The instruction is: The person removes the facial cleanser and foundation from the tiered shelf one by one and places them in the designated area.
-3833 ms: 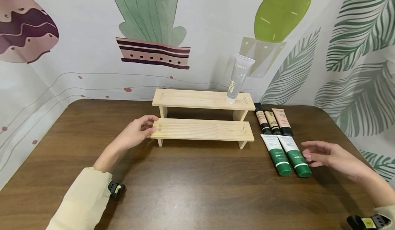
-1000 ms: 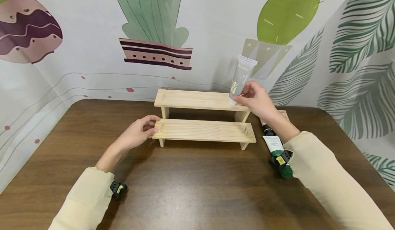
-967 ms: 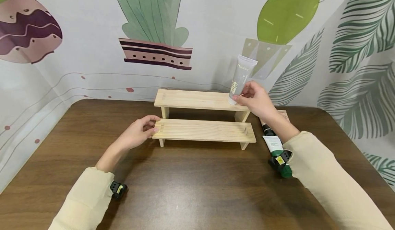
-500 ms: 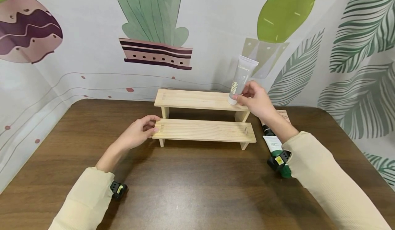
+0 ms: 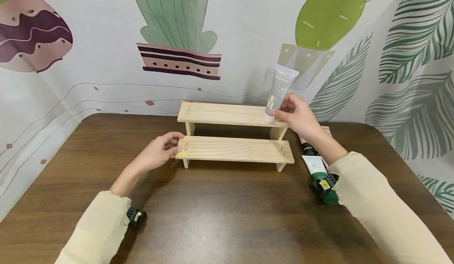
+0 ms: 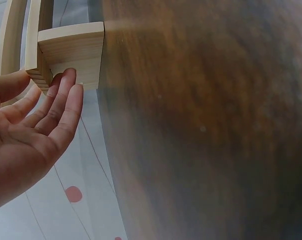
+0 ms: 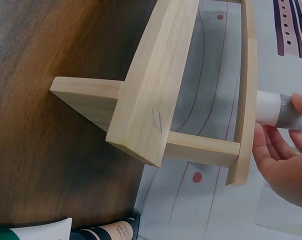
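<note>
A two-step wooden display rack stands at the back of the table. My left hand (image 5: 157,151) grips the left end of its lower shelf (image 5: 230,149); the thumb lies at the board's edge, and in the left wrist view the fingers (image 6: 66,112) reach in below it. On the right end of the upper shelf (image 5: 223,113), a grey squeeze tube (image 5: 279,86) stands upright on its white cap (image 7: 267,107). My right hand (image 5: 299,116) pinches this tube low down, just above the cap, between thumb and fingers.
Right of the rack, under my right forearm, lie a green-and-white tube (image 5: 313,165) and a dark-capped tube (image 5: 307,149); others are mostly hidden by the arm. A printed cloth (image 5: 244,31) hangs directly behind the rack. Brown tabletop (image 5: 213,209) spreads in front.
My right hand has gone from beside the green-and-white tubes to the grey tube and taken hold of it. Over the last second the tube has shifted slightly rightward. My left hand keeps its place.
</note>
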Tool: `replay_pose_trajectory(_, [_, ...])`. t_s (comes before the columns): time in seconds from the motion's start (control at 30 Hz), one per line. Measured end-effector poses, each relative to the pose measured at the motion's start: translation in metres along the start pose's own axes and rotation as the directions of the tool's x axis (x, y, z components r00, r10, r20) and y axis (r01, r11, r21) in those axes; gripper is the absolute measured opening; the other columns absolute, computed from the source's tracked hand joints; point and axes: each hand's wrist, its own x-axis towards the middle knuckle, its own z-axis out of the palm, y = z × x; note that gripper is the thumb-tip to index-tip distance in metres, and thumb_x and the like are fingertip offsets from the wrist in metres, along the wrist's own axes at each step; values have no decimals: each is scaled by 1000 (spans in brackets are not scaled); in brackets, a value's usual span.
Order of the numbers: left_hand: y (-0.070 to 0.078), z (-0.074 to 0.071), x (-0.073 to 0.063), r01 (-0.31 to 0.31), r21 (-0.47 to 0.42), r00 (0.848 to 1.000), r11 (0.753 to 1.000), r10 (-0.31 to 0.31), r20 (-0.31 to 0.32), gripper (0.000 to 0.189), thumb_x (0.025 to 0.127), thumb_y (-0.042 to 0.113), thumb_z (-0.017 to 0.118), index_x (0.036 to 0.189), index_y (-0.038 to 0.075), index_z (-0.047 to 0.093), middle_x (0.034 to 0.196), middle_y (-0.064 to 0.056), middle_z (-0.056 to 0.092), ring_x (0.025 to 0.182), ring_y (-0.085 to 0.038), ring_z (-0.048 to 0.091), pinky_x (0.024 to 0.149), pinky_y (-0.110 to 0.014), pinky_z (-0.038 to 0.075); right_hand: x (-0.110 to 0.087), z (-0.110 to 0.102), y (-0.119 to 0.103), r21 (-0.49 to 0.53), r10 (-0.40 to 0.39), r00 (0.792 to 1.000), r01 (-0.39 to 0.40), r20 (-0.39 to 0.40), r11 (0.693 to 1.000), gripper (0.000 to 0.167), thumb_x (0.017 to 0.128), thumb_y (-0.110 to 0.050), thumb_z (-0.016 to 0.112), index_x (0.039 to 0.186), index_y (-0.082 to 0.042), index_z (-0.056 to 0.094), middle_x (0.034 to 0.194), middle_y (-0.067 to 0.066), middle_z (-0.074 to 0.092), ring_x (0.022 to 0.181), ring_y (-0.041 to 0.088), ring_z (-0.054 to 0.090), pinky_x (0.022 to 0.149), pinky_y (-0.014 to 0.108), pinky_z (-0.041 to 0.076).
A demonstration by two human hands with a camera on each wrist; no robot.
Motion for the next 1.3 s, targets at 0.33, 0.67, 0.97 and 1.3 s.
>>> replay_pose_trajectory(0.33, [0,-1,-1,-3,12,1000,1000,3,-1,31,89,-1,54,119,-7,47,99,-21,57,81,-22,57,65,-30,49,-6,-5,-3,36,3,999,-5,48,999,34,82,-5,66,108,7,47,92,10,59,79,12,57,72,26,51])
replay_pose_trajectory(0.67, [1,-2,0,2,10,1000,1000,-3,5,32,89,-1,54,120,-7,47,101,-22,57,82,-23,57,67,-34,49,-14,-14,-3,76,-4,996,-3,90,997,32,82,-3,66,108,6,48,90,5,59,82,13,58,74,30,51])
replay_pose_trajectory(0.97, [0,-1,-1,-2,8,1000,1000,2,3,32,89,0,54,119,-7,47,100,-21,58,81,-23,57,66,-32,49,-21,-23,1,-1,-10,997,10,79,1000,26,81,-6,68,99,3,51,86,4,62,76,14,60,68,25,49])
replay_pose_trajectory(1.3, [-1,1,1,7,0,1000,1000,-7,4,31,90,-2,53,120,-8,46,100,-23,56,81,-23,57,68,-37,50,-34,-38,11,-25,14,994,-11,113,1000,27,83,-5,66,103,6,50,89,8,62,72,14,60,65,27,51])
